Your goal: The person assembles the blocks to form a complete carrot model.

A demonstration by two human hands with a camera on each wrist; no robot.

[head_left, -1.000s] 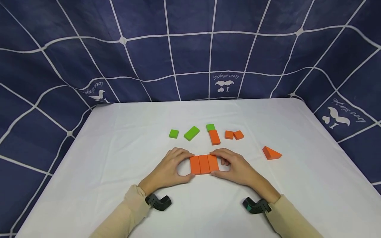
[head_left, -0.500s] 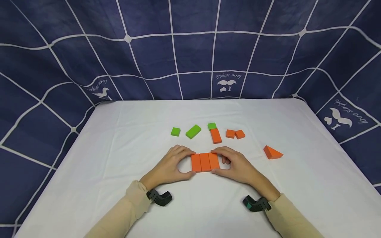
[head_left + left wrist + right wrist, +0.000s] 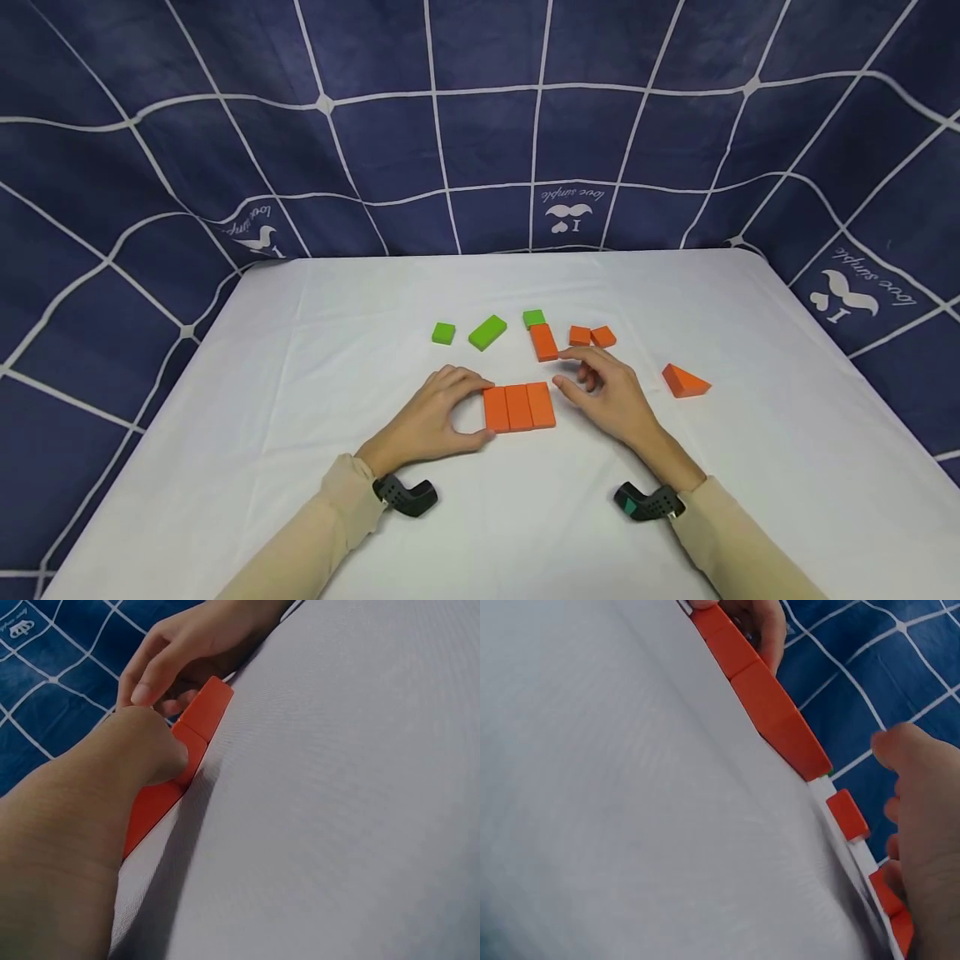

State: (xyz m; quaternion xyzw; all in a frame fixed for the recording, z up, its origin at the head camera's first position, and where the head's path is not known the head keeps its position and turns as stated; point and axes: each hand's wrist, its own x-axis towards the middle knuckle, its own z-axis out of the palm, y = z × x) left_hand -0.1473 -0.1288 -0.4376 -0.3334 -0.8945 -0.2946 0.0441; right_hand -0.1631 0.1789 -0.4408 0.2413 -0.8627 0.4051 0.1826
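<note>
Three orange rectangular blocks point(image 3: 518, 407) lie flat in a row, long sides together, on the white cloth. My left hand point(image 3: 426, 421) holds the leftmost one, fingertips at its far end and thumb at its near end. The right hand point(image 3: 615, 400) is off the row, thumb and fingers apart with nothing between them. Its index fingertip is close to a lone orange block point(image 3: 543, 342); whether it touches, I cannot tell. In the right wrist view, the row's end block point(image 3: 780, 720) stands apart from the right thumb point(image 3: 900, 746).
Behind the row lie a small green block point(image 3: 443, 333), a longer green block point(image 3: 487, 332) and another green one point(image 3: 534, 318) against the lone orange block. Two small orange blocks point(image 3: 591, 336) sit farther right, then an orange triangular block point(image 3: 685, 381). Dark blue gridded cloth point(image 3: 480, 133) hangs behind.
My right hand has let go of the row's right end and moved up and right, toward the lone orange block. The left hand keeps its hold; the three blocks stay together.
</note>
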